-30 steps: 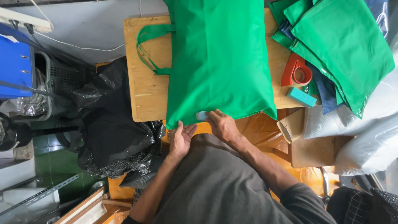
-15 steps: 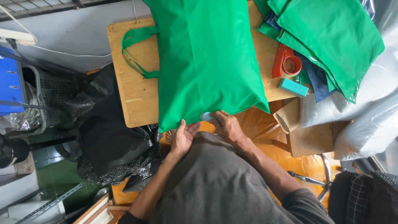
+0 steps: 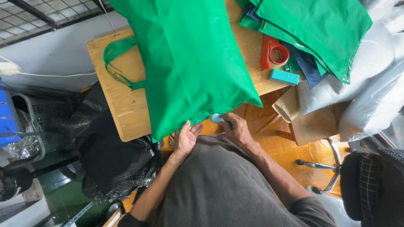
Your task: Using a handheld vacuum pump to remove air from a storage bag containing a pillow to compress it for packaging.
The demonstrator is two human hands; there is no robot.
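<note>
- Clenched around a small pale-blue object point(image 3: 216, 118), the right hand point(image 3: 237, 129) sits just below the near edge of the green bag; only the rounded end of that object shows past the fingers, so its kind cannot be told.
- Beside it, the left hand point(image 3: 185, 138) is loose and open, fingers spread, its fingertips touching the lower hem of the bag and grasping nothing.
- Both hands lie close together in front of the person's grey-shirted body point(image 3: 227, 185).
- Directly beyond the hands lies the green bag point(image 3: 189, 63): a large, smooth, bright green fabric tote, flat on the table, its near hem hanging a little over the table's front edge and its bottom corner ending just above the right hand.
- One green handle loop point(image 3: 120, 63) lies out from the bag's left side.
- Under it is a wooden table point(image 3: 126, 109) of pale plywood.
- Farther right, a red tape dispenser point(image 3: 273, 52) and a small teal block point(image 3: 285, 76) rest on the table, well apart from the hands.
- Farthest right, a stack of green bags point(image 3: 320, 29) lies piled.
</note>
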